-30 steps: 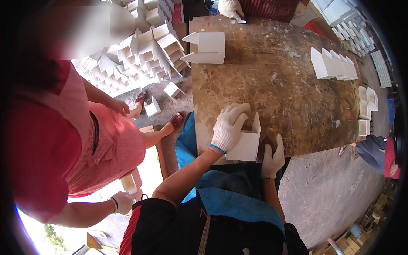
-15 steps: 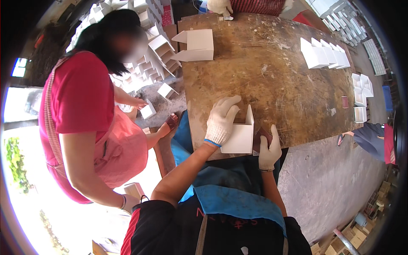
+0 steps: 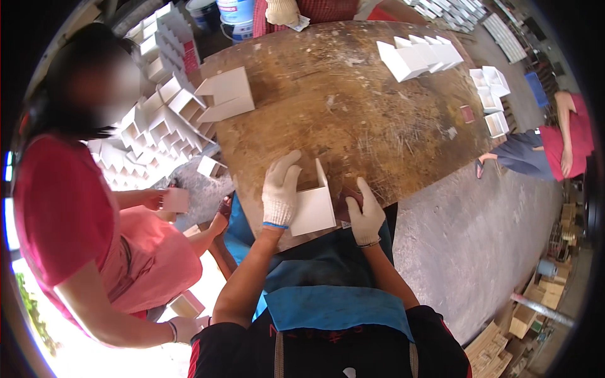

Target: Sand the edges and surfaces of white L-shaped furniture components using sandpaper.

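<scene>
A white open-fronted box (image 3: 313,213) lies at the near edge of the wooden table, a thin panel standing up at its far right. My left hand (image 3: 280,192), in a knitted white glove, holds the box by its left side. At the box's right side is my right hand (image 3: 367,217), also gloved. It grips a dark reddish-brown piece of sandpaper (image 3: 346,200) between thumb and fingers. Part of the sandpaper is hidden by the hand.
Across the scratched table (image 3: 315,113) stand a white box with flaps (image 3: 230,94) and a row of white boxes (image 3: 416,60). A small reddish piece (image 3: 466,114) lies far right. A seated co-worker (image 3: 69,214) is close on my left; another gloved hand (image 3: 283,11) is opposite.
The whole view has swung to the right. My hands stay at the box, and the right hand's sandpaper remains beside it. The co-worker on the left now holds up a pale flat-looking piece.
</scene>
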Demonstrator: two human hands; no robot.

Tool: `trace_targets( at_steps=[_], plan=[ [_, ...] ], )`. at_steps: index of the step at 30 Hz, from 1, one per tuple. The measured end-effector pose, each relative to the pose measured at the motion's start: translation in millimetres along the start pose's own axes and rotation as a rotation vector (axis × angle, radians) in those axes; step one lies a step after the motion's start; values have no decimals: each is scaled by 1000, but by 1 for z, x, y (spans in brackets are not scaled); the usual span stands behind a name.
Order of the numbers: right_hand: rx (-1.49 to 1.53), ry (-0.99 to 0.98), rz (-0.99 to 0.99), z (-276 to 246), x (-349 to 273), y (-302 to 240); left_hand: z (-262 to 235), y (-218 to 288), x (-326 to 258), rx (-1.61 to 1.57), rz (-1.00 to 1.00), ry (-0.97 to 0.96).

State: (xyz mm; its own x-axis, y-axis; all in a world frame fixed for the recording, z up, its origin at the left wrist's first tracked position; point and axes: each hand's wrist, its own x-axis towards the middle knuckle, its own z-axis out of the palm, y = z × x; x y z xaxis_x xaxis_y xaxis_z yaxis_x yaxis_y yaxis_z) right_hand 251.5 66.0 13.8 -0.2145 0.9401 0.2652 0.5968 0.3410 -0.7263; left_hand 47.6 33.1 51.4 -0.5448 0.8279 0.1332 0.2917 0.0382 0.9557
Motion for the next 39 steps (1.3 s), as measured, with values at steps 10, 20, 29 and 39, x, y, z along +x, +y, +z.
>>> trace_targets(
  at_steps=[10,20,29,39],
  plan=[
    [29,-45,54,-7,4,-6,3,-4,3,-20,-37,-7],
    [37,-2,5,-4,-3,-2,-1,-7,-2,52,7,-18],
    [30,16,3,-3,-2,-3,2,-8,0,54,19,-19],
    [21,-24,25,-6,1,-2,3,-11,1,-4,-9,-31]
  ],
)
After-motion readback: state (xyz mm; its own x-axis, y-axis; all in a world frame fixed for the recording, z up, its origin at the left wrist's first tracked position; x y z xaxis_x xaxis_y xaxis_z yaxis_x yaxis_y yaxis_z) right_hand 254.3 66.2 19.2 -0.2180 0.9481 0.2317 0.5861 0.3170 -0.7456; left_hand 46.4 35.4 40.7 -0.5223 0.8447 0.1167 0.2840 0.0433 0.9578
